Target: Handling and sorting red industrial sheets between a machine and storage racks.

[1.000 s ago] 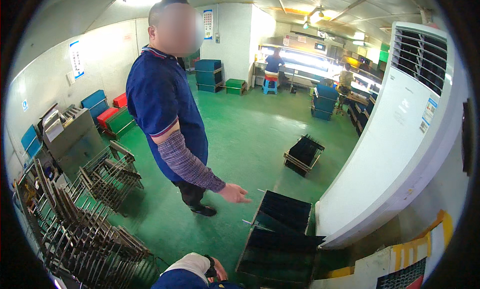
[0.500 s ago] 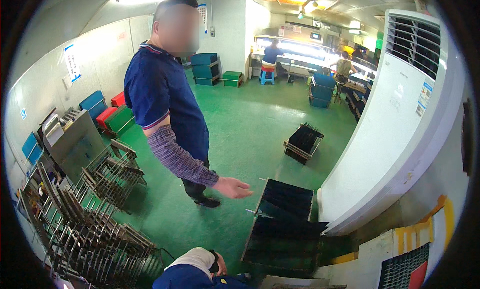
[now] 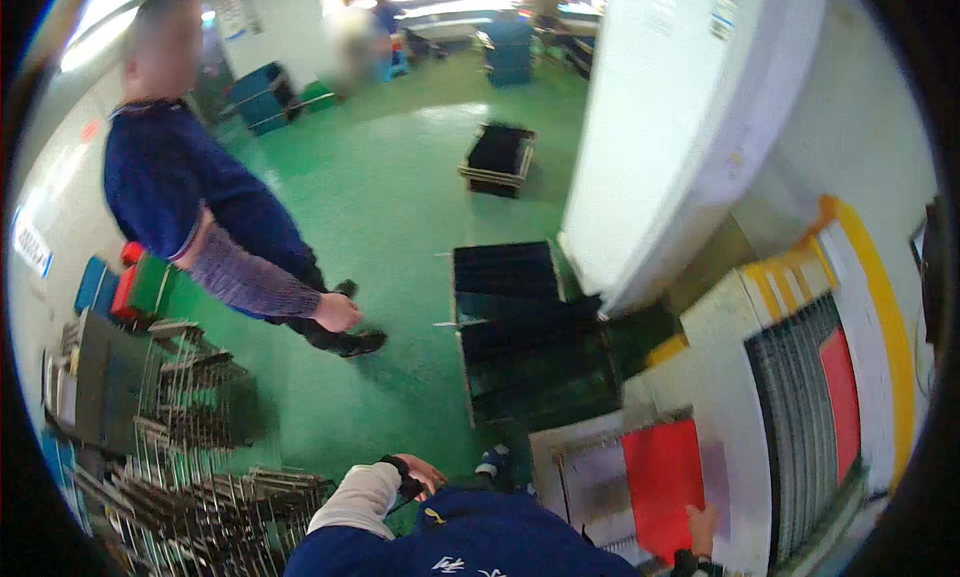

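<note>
My left hand (image 3: 424, 474) hangs in front of my body with its fingers loosely apart, holding nothing; a dark band circles the wrist. My right hand (image 3: 702, 529) is at the near right edge of a flat red sheet (image 3: 662, 487), fingers pointing forward and apart. One finger overlaps the sheet's edge; whether it presses on it is too small to tell. Under and beside the sheet is a metal frame (image 3: 600, 487) with a pale panel, on a light-coloured bench top. To the right stands a ribbed dark rack (image 3: 800, 427) with another red sheet (image 3: 842, 397) in it.
A person in a dark blue shirt (image 3: 200, 207) stands at the left. Racks with dark panels (image 3: 505, 277) lie on the green floor ahead, with a smaller rack (image 3: 497, 160) beyond. Metal frames (image 3: 200, 487) crowd the lower left. A tall white cabinet (image 3: 670, 127) stands ahead right.
My view has tilted down and turned right, bringing the red sheet and my right hand into sight. The other person's outstretched hand has dropped lower.
</note>
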A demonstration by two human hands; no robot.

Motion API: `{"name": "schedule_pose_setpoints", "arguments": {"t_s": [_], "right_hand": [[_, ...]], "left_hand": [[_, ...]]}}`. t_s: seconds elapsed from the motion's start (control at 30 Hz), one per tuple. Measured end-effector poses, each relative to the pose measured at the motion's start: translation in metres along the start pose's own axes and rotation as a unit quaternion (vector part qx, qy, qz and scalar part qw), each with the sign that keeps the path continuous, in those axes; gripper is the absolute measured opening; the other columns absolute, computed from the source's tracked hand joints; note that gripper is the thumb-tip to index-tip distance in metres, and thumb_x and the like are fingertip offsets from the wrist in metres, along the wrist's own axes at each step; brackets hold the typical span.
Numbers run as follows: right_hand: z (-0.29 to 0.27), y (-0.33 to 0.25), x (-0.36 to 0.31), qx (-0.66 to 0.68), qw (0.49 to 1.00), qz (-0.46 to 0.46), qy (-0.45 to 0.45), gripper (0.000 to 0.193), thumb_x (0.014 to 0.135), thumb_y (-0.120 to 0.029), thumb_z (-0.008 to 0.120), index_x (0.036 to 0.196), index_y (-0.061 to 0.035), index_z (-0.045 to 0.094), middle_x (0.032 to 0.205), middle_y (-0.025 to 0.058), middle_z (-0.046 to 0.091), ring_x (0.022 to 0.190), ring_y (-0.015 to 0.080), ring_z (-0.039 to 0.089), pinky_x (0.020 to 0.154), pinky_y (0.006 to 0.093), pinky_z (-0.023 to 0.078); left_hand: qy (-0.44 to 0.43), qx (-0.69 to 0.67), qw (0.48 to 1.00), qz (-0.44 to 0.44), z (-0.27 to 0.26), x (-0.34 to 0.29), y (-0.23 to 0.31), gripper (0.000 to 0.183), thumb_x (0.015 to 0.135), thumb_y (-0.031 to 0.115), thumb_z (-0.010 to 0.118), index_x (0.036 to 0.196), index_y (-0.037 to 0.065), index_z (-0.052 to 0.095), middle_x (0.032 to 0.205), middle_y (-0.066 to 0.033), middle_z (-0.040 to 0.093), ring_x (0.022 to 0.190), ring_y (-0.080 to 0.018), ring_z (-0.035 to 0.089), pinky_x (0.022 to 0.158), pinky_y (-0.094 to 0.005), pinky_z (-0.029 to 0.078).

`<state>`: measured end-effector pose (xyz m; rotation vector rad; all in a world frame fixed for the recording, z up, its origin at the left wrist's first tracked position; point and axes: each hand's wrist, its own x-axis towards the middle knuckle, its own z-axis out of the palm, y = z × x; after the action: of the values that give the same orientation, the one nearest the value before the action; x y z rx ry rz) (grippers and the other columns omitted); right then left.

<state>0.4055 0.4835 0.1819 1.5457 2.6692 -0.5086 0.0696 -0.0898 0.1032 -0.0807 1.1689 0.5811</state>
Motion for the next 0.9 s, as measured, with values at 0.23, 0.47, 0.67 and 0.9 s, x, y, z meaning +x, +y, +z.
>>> {"name": "schedule_pose_setpoints", "arguments": {"t_s": [0.23,0.47,0.67,0.9], "right_hand": [[-0.056,-0.027,-0.026,-0.002,0.997,-0.011,0.075,0.036,0.064,-0.030,0.066,0.079,0.0028,0.058,0.076,0.0228,0.058,0.076,0.0390,0.055,0.067,0.0441,0.043],[-0.178,-0.076,-0.049,-0.049,0.997,0.040,0.042,0.036,0.062,-0.033,0.067,0.074,-0.0003,0.061,0.075,0.0213,0.058,0.072,0.0357,0.056,0.062,0.0428,0.042],[-0.250,-0.037,-0.084,0.223,0.966,0.107,0.078,0.023,0.067,-0.020,0.067,0.078,0.0002,0.063,0.067,0.0092,0.061,0.066,0.0184,0.060,0.059,0.0306,0.044],[-0.200,0.021,-0.087,0.718,0.668,0.067,0.184,0.041,0.078,-0.021,0.057,0.113,-0.0008,0.048,0.108,0.0103,0.052,0.097,0.0201,0.051,0.076,0.0371,0.045]], "left_hand": [[-0.043,0.002,0.999,-0.001,-0.019,0.026,-0.003,0.052,0.083,0.013,0.047,0.132,0.014,0.026,0.101,-0.0101,0.057,0.082,-0.0188,0.057,0.071,-0.0327,0.049],[0.012,0.049,0.999,0.017,0.010,-0.004,0.035,0.049,0.079,0.013,0.053,0.126,0.009,0.039,0.097,-0.0010,0.055,0.077,-0.0117,0.050,0.071,-0.0269,0.043],[-0.074,0.100,0.992,-0.005,-0.019,0.044,0.032,0.054,0.079,0.024,0.053,0.128,0.007,0.036,0.124,-0.0064,0.043,0.107,-0.0154,0.044,0.092,-0.0276,0.031],[-0.010,0.247,0.960,0.129,-0.024,0.043,0.037,0.017,0.079,0.018,0.051,0.089,0.005,0.053,0.082,-0.0069,0.057,0.074,-0.0182,0.055,0.063,-0.0314,0.044]]}}
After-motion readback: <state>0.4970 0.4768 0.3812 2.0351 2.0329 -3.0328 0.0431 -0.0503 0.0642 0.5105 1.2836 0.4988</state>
